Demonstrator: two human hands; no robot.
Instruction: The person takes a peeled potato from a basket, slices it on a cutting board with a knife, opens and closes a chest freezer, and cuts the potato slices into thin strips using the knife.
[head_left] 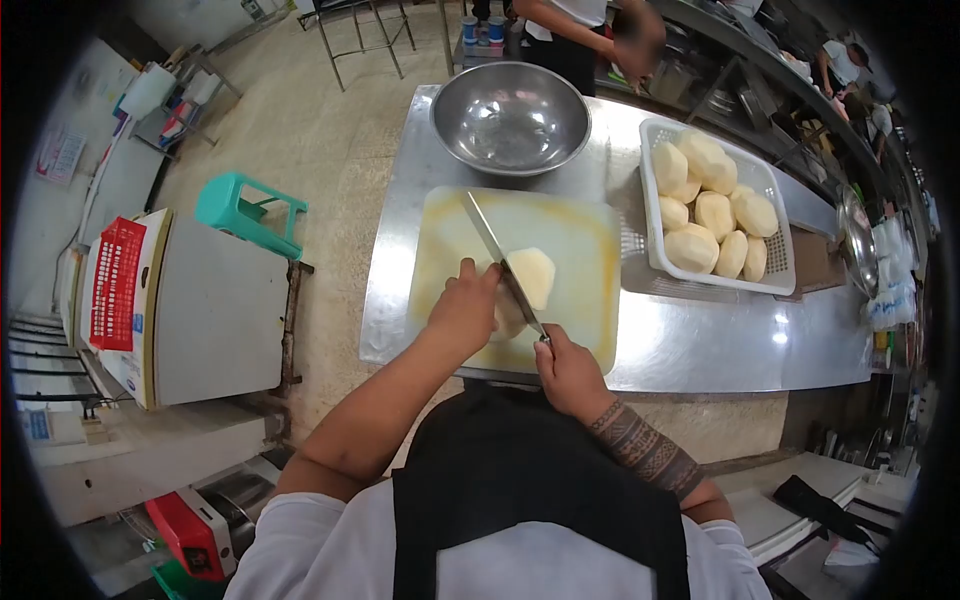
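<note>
Gripping the handle of a knife [497,245], the right hand [572,372] sits just below the middle of the frame, its fingers closed around it. The blade slants toward the upper left, with its tip near the top of a cutting board [580,335]. A cut potato [533,278] lies on the board at the frame's centre, just right of the blade, a flat pale face upward. Left of the blade, the left hand [465,312] rests with bent fingers over another piece [508,318], mostly hidden; I cannot tell whether the fingers close around it.

The board lies on a metal table [700,345]. Above it, in the upper middle, stands a steel bowl [510,118]. In the upper right, a white basket [782,262] holds a pile of peeled potatoes [690,248]. A green stool [225,205] stands on the floor at left, and another person [568,22] is beyond the table at the top.
</note>
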